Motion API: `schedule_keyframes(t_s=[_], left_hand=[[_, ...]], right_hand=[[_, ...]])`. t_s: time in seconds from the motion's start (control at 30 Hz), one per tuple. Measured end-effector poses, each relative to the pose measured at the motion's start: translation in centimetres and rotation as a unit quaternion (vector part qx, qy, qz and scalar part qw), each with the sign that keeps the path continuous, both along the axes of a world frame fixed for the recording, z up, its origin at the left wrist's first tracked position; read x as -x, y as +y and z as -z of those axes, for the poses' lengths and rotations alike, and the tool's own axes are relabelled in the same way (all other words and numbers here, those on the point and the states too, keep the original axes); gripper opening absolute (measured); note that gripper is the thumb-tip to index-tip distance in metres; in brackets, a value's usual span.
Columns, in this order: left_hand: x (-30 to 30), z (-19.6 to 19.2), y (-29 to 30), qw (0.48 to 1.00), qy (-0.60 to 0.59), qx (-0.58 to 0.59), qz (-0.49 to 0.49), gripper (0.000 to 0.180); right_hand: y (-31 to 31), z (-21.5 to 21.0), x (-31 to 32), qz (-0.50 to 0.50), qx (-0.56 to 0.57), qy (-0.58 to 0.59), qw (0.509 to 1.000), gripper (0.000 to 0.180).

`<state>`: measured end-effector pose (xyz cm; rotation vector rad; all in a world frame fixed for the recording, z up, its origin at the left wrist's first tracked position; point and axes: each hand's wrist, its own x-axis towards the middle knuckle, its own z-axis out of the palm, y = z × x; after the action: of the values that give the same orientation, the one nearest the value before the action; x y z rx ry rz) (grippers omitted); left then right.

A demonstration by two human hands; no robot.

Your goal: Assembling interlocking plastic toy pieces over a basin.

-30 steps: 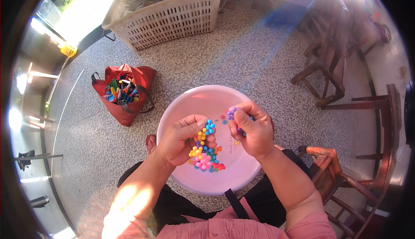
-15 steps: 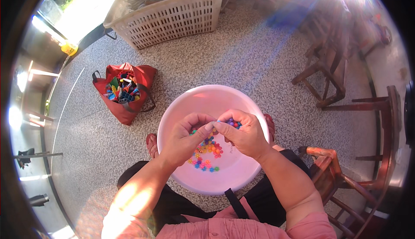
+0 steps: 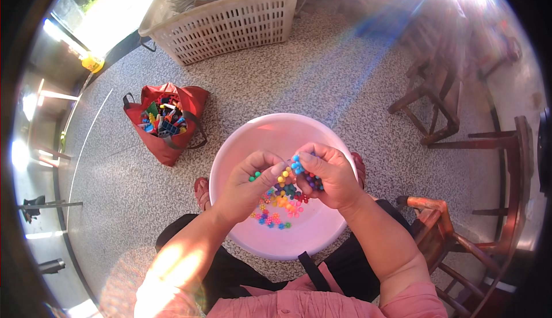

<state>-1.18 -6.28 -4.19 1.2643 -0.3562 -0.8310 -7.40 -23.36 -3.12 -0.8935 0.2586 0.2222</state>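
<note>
Over the pink basin (image 3: 247, 140), both my hands hold a chain of small ball-cluster beads (image 3: 286, 189) in many colours. My left hand (image 3: 248, 187) pinches one end between thumb and fingertips; green balls show by its fingers and yellow ones beside its thumb tip. My right hand (image 3: 333, 179) closes around light-blue balls (image 3: 296, 165), with purple and red ones showing under its fingers. The fingertips of the two hands are slightly apart. Part of the chain hangs between them; its far portion is hidden by the fingers. Loose flower-shaped beads (image 3: 270, 220) lie on the basin floor.
A red bag (image 3: 160, 148) of colourful toy pieces stands on the speckled floor at left. Farther off is a white slatted basket (image 3: 230, 30) with metal items. Wooden chairs (image 3: 428, 202) line the right side. My feet flank the basin.
My fingertips, together before, have drawn a little apart. The light-blue, yellow and purple balls now show more, and the chain sits lower over the loose beads.
</note>
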Motion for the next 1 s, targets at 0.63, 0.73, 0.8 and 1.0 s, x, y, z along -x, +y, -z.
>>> schedule_keyframes(t_s=[0.63,0.73,0.8,1.0], left_hand=[[-0.7,-1.5,0.8,0.978,0.199,-0.032,0.043,0.020],[-0.7,-1.1,0.9,0.982,0.182,-0.046,0.033,0.021],[-0.8,-0.9,1.0,0.982,0.181,-0.036,0.029,0.021],[-0.8,-0.9,1.0,0.976,0.209,0.041,0.049,0.021]], right_hand=[[0.2,-0.2,0.1,0.000,0.321,-0.144,0.936,0.019],[0.1,0.0,-0.2,0.021,0.397,-0.202,0.895,0.016],[0.1,-0.2,-0.2,0.029,0.428,-0.223,0.875,0.014],[-0.1,0.0,0.2,0.011,0.332,-0.149,0.931,0.012]])
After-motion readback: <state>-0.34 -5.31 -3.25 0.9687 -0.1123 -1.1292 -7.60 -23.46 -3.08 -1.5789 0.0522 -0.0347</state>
